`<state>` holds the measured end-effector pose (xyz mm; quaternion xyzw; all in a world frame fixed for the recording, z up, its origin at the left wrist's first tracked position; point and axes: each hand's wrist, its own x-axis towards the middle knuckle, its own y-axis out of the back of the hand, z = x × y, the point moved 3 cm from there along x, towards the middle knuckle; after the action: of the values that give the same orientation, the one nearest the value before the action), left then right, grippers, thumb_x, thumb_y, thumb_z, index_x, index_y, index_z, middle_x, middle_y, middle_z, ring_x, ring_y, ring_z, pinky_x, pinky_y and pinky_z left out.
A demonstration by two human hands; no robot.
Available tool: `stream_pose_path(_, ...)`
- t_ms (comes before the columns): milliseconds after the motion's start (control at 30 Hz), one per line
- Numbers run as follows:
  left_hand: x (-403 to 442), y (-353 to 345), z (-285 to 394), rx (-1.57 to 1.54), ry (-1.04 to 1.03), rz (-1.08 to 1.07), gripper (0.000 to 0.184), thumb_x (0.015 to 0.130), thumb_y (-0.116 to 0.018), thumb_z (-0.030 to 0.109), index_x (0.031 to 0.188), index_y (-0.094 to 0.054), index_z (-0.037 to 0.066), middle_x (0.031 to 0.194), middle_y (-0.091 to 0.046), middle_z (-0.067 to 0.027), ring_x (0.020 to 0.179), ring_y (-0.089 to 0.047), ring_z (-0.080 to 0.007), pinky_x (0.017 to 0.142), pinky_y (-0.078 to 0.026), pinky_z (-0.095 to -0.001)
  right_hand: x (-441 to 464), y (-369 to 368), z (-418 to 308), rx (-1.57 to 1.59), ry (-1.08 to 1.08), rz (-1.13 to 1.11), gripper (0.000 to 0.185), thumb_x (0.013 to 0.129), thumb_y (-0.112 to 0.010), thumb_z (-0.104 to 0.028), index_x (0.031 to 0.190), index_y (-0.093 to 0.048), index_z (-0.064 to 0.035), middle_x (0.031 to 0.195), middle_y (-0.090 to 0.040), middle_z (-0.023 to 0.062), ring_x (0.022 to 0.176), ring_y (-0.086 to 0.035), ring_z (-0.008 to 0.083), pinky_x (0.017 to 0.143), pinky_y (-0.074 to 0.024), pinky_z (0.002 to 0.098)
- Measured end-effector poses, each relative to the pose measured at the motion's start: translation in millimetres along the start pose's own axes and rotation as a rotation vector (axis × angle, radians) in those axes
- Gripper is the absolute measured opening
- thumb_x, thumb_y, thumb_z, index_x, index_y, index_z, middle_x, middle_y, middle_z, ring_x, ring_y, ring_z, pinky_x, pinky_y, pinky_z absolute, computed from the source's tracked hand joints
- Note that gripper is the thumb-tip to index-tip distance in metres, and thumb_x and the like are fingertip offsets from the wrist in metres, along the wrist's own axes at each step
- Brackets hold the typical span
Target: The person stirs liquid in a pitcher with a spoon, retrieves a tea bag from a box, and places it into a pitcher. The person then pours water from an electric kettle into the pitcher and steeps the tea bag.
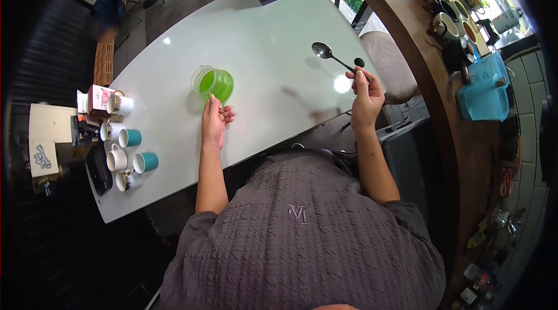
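“On the near side of the pale tabletop, what is being handled?”

“A clear jug with green liquid inside is met at its near side by the left hand. The thumb and forefinger are brought close together there, while the other fingers are loosely curled and parted. Whether the jug is truly gripped or only touched, and whether its base is fully set down, cannot be told from above”

“Why might it be met from that side?”

“So that the jug can be steadied, presumably, without its open mouth being covered. The mouth is left facing away from the palm”

“And the spoon?”

“By its handle it is held in the right hand, pinched between thumb and fingers, with its bowl pointed away from the body and raised above the tabletop. With the grip placed so far back, the bowl is left free and the fingers are held well apart from it. Spoon and jug are well separated too, so neither hand is crowded by the other”

“What of the mugs?”

“They are grouped at the left end, beside a dark tray and a carton, well apart from the jug; by that spacing, knocks from either hand are probably made less likely”
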<state>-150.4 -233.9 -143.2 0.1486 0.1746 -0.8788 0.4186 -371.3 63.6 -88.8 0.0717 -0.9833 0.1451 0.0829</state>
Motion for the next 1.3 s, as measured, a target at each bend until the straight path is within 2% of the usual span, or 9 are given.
stream_pose_path(167,-20.2,40.4,31.2,0.057,-0.004,-0.079,0.037,0.106,-0.042,0.046,0.094,-0.050,0.011,0.084,-0.060,-0.0074,0.071,-0.059,-0.0128,0.065,-0.046,-0.0266,-3.7,-28.2,3.1,-0.010,-0.012,-0.063,0.019,0.100,-0.058,-0.012,0.112,-0.064,0.0016,0.095,-0.073,0.0094,0.089,-0.064,0.0097,0.073,-0.0420,0.0227)
stream_pose_path(233,-32.3,55.2,53.3,0.095,-0.034,-0.183,0.036,0.106,-0.043,0.044,0.091,-0.052,0.012,0.084,-0.061,-0.0070,0.069,-0.058,-0.0116,0.065,-0.045,-0.0250,-5.3,-41.5,4.7,0.006,-0.029,-0.080,0.019,0.100,-0.058,-0.013,0.112,-0.064,0.0016,0.094,-0.073,0.0094,0.088,-0.064,0.0095,0.073,-0.0419,0.0227)
stream_pose_path(400,-64.1,85.4,114.0,0.250,-0.096,-0.189,0.033,0.105,-0.046,0.042,0.092,-0.053,0.013,0.085,-0.063,-0.0064,0.069,-0.057,-0.0102,0.065,-0.044,-0.0240,-12.3,-76.6,10.5,0.055,-0.042,-0.113,0.020,0.100,-0.058,-0.014,0.112,-0.064,0.0019,0.094,-0.073,0.0099,0.084,-0.059,0.0080,0.073,-0.0413,0.0228)
stream_pose_path(533,-80.7,106.9,157.7,0.305,-0.149,-0.220,0.033,0.105,-0.047,0.041,0.088,-0.050,0.012,0.088,-0.062,-0.0087,0.070,-0.055,-0.0119,0.065,-0.042,-0.0227,-19.7,-100.0,11.9,0.083,-0.062,-0.149,0.020,0.100,-0.059,-0.014,0.112,-0.064,0.0019,0.094,-0.073,0.0098,0.080,-0.055,0.0067,0.071,-0.0406,0.0223)
stream_pose_path(633,-86.7,113.6,183.7,0.332,-0.232,-0.288,0.037,0.106,-0.042,0.042,0.085,-0.047,0.012,0.083,-0.061,-0.0071,0.064,-0.046,-0.0091,0.062,-0.038,-0.0219,-24.0,-110.9,12.1,0.110,-0.069,-0.176,0.021,0.100,-0.060,-0.015,0.112,-0.064,0.0016,0.093,-0.073,0.0097,0.076,-0.052,0.0061,0.070,-0.0400,0.0219)
stream_pose_path(767,-93.4,113.5,210.9,0.283,-0.268,-0.350,0.039,0.106,-0.043,0.043,0.082,-0.045,0.012,0.081,-0.061,-0.0094,0.064,-0.047,-0.0099,0.062,-0.037,-0.0218,-27.7,-120.9,9.9,0.098,-0.063,-0.193,0.021,0.099,-0.061,-0.016,0.112,-0.065,0.0011,0.093,-0.073,0.0094,0.074,-0.050,0.0056,0.069,-0.0393,0.0213)
stream_pose_path(1033,-90.3,102.4,228.7,0.264,-0.316,-0.444,0.042,0.105,-0.042,0.045,0.079,-0.042,0.012,0.081,-0.061,-0.0108,0.064,-0.047,-0.0116,0.062,-0.038,-0.0227,-35.2,-121.2,4.7,0.073,-0.078,-0.149,0.021,0.099,-0.060,-0.015,0.112,-0.065,0.0007,0.092,-0.073,0.0092,0.073,-0.049,0.0053,0.067,-0.0385,0.0210)
stream_pose_path(1200,-75.8,93.0,206.6,0.440,-0.359,-0.394,0.041,0.105,-0.046,0.045,0.086,-0.054,0.010,0.082,-0.060,-0.0033,0.064,-0.047,-0.0075,0.062,-0.037,-0.0214,-41.0,-108.9,5.5,0.050,-0.080,-0.120,0.021,0.100,-0.059,-0.015,0.112,-0.065,0.0007,0.092,-0.073,0.0090,0.073,-0.049,0.0054,0.067,-0.0385,0.0211)
stream_pose_path(1300,-63.8,81.6,178.8,0.466,-0.279,-0.381,0.038,0.103,-0.051,0.044,0.087,-0.056,0.010,0.082,-0.059,-0.0010,0.068,-0.048,-0.0067,0.065,-0.038,-0.0207,-43.6,-99.9,5.2,0.035,-0.090,-0.094,0.022,0.100,-0.059,-0.016,0.112,-0.065,0.0009,0.092,-0.073,0.0093,0.073,-0.049,0.0054,0.067,-0.0384,0.0212)
